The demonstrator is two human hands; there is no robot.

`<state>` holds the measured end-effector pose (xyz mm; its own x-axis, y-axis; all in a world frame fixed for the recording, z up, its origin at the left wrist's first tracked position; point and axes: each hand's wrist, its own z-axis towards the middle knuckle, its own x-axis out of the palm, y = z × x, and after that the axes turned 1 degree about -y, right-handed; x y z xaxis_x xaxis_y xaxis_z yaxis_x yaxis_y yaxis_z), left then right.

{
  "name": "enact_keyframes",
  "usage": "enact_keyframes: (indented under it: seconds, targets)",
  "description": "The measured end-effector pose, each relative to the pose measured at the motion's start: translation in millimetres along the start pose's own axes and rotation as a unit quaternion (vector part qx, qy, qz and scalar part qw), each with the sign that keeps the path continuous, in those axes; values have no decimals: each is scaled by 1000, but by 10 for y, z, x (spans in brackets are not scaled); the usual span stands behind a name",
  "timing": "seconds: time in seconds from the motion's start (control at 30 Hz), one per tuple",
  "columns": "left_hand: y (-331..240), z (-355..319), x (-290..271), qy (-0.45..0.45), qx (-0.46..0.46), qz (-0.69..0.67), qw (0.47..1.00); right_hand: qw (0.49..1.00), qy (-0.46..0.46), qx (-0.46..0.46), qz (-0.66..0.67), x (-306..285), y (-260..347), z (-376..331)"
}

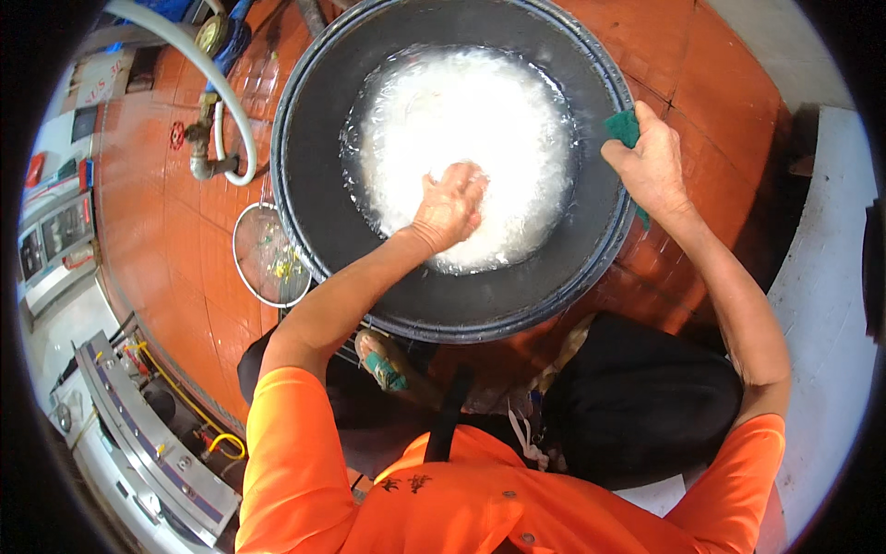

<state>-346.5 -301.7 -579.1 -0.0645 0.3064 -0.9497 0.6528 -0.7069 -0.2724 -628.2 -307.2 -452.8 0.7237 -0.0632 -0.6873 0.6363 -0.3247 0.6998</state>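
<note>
A very large black wok point(434, 305) sits on the red tiled floor, its middle filled with white foamy water point(480, 120). My left hand point(449, 205) is down in the foam with the fingers curled; whatever it holds is hidden by the suds. At the wok's right rim, my right hand point(653, 164) grips the edge together with a green scouring pad point(624, 127).
A round wire strainer point(269, 255) with food scraps lies left of the wok. A brass tap with a white hose point(209, 140) stands at the upper left. Steel kitchen equipment point(148, 443) is at the lower left. A white raised edge point(821, 305) runs along the right.
</note>
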Motion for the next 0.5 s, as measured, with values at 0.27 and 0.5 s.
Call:
enact_keyframes:
  seconds: [0.27,0.5]
  targets:
    - [-170,-397,-47,192,211,78,955,1000,8,-9,6,-6,95,29]
    - [459,-325,-259,115,132,111,978,1000,-1,-16,2,-28,-4,21]
